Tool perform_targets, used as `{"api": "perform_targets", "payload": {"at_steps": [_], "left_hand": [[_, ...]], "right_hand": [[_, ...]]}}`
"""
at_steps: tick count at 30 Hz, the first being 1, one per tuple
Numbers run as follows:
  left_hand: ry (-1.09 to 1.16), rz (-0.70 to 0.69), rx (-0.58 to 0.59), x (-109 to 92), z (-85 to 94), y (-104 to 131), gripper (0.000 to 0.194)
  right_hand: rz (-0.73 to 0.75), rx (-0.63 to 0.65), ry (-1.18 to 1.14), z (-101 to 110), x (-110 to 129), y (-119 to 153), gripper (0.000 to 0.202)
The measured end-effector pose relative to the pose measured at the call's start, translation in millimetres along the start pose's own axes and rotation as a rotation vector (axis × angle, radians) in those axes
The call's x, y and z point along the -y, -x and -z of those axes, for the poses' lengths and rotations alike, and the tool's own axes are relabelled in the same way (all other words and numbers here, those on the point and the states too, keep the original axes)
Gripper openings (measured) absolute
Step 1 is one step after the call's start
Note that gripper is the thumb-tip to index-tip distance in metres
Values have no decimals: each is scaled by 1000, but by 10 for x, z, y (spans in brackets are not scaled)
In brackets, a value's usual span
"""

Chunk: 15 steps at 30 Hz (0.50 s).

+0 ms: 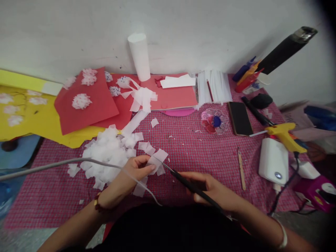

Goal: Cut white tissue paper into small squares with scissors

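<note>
My left hand (133,171) pinches a small white piece of thin paper (158,157) between thumb and fingers. In my right hand (207,189) is a long black tool (193,185) with a thin metal tip, its kind unclear to me. The tip reaches the edge of the paper. Beside my left hand lies a heap of white paper squares (105,150), with several loose pieces around it. A strip of white paper (135,122) runs from the heap towards a bunch of paper strips (143,98).
Red sheets (105,105) with paper flowers and yellow paper (52,129) lie left. A white roll (140,57) stands by the wall. To the right are a paint palette (214,120), a black notebook (240,119), a yellow glue gun (282,133) and a white power bank (273,161). A grey cable (86,160) crosses my left arm.
</note>
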<state>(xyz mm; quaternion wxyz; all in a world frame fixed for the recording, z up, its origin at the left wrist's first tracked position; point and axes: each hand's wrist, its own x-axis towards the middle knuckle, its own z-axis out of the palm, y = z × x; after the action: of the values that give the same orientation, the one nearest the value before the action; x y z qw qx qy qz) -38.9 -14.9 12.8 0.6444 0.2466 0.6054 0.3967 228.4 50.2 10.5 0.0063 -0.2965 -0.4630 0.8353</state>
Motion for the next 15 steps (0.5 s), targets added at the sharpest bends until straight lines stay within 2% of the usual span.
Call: {"api": "perform_targets", "payload": {"at_steps": [5,9,12,15], "left_hand": [[-38,-37,45,7,13,-25,18],[-356,-164,144,-112,71,-23,11],[-575,-294,108,-193,127,-8,6],[-494,-217,65,-222,156,28,9]], "right_hand": [[-55,-53,-32,-16,18,-10,66],[-47,-87,-51,20,-61,6,64],[-32,-110,-68,63,-134,23,66],[18,-116,-31,78,-94,50,71]]}}
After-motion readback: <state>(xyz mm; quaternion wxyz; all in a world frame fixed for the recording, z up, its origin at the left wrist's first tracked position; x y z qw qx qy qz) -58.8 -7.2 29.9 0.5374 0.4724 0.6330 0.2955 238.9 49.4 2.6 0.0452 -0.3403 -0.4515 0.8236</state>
